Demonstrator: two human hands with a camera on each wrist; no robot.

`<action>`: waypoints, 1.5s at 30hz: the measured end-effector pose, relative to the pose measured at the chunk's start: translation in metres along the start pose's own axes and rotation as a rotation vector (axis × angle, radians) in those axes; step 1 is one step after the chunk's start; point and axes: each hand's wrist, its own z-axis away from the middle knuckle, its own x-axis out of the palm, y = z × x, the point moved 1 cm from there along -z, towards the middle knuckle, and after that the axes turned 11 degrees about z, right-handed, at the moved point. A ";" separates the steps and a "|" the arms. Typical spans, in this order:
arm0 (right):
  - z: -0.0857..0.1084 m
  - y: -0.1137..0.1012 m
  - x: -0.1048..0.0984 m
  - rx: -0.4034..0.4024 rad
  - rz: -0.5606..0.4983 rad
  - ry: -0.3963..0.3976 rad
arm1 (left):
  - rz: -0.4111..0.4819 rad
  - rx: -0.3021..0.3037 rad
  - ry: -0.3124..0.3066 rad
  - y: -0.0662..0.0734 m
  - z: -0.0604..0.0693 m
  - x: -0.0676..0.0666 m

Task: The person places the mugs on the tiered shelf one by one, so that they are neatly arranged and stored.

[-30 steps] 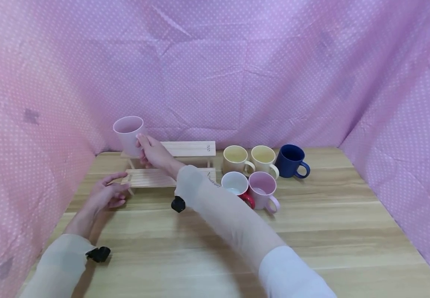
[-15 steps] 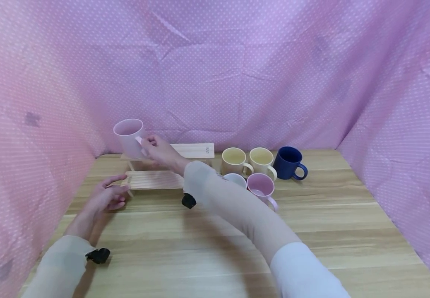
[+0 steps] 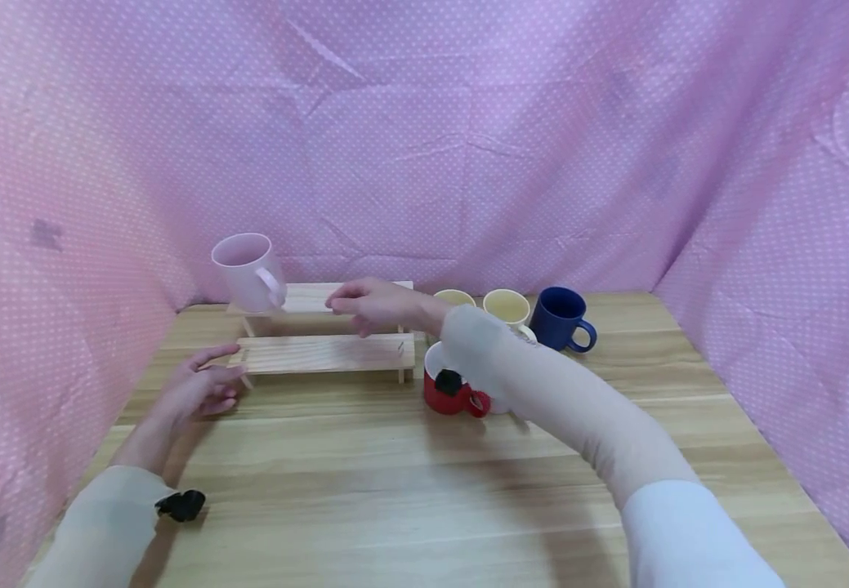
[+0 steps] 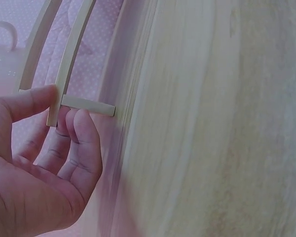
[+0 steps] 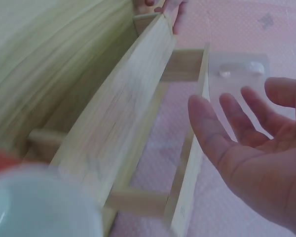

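A pale pink mug stands upright at the left end of the upper board of a two-tier wooden rack, its handle turned to the front right. My left hand grips the left end of the lower board; in the left wrist view its thumb lies on one face of the board, with fingers curled at the other. My right hand is over the right part of the rack, apart from the mug. In the right wrist view its fingers are spread and hold nothing.
Right of the rack stand a red mug with a white inside, two yellow mugs and a dark blue mug. My right forearm hides most of another pink mug. Pink dotted cloth hangs behind the wooden table.
My right hand has let go of the pale pink mug's handle and moved right, leaving the mug on the upper board. The left hand keeps its hold on the rack.
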 end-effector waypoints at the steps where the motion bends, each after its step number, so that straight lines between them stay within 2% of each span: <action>1: 0.006 0.003 -0.003 0.004 0.011 -0.007 | -0.004 -0.001 -0.001 0.001 0.001 -0.001; 7: 0.051 0.022 -0.017 -0.012 0.072 -0.003 | -0.015 0.013 -0.004 0.007 0.007 -0.006; 13: 0.109 0.048 -0.018 -0.057 0.015 0.041 | -0.024 0.001 0.002 0.008 0.012 -0.012; 16: 0.136 0.059 -0.022 -0.049 0.001 0.083 | -0.031 0.005 0.004 0.009 0.013 -0.013; 22: 0.184 0.079 -0.031 -0.054 -0.036 0.199 | -0.073 0.030 0.001 0.016 0.013 -0.009; 28: 0.229 0.116 -0.025 -0.033 -0.096 0.408 | -0.071 0.042 -0.012 0.018 0.009 0.000; 31: 0.244 0.138 -0.012 -0.003 -0.079 0.508 | -0.083 0.054 -0.019 0.015 0.005 0.003; 34: 0.254 0.155 -0.002 0.040 -0.077 0.540 | -0.096 0.070 -0.025 0.009 -0.002 0.003; 40: 0.262 0.179 0.010 0.147 -0.190 0.507 | -0.094 0.019 -0.015 -0.001 -0.003 0.004; 45: 0.259 0.190 0.024 0.190 -0.288 0.421 | -0.107 0.015 -0.007 0.004 -0.001 0.002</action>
